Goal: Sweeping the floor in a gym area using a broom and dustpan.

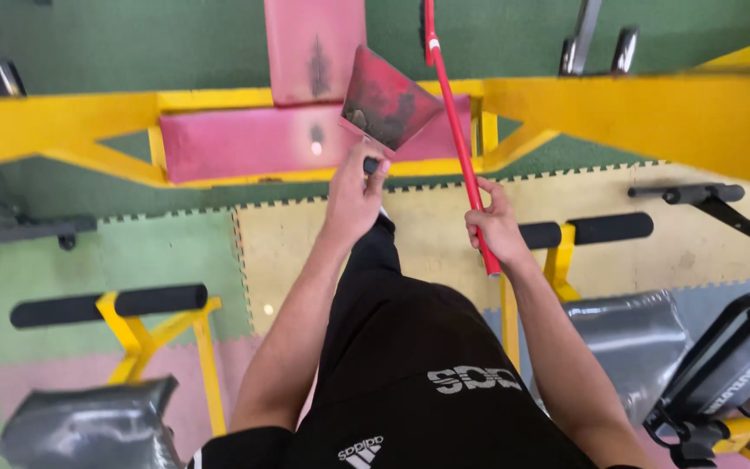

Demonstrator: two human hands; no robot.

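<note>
My left hand (353, 195) grips the short black handle of a red dustpan (388, 102), held up in front of me with dirt marks on its face. My right hand (496, 227) is closed around a long red stick (457, 130), likely a broom handle, which runs up and out of the top of the view. The broom's head is hidden. Both hands are raised at about waist height, roughly a hand's width apart. Below them are my black shorts (410, 356).
A yellow steel frame (635, 108) with pink bench pads (253, 139) crosses ahead. Yellow stands with black roller pads (110, 304) and grey seats (88, 426) sit left and right. Puzzle foam mats (175, 252) cover the floor. A black machine (740, 347) stands at right.
</note>
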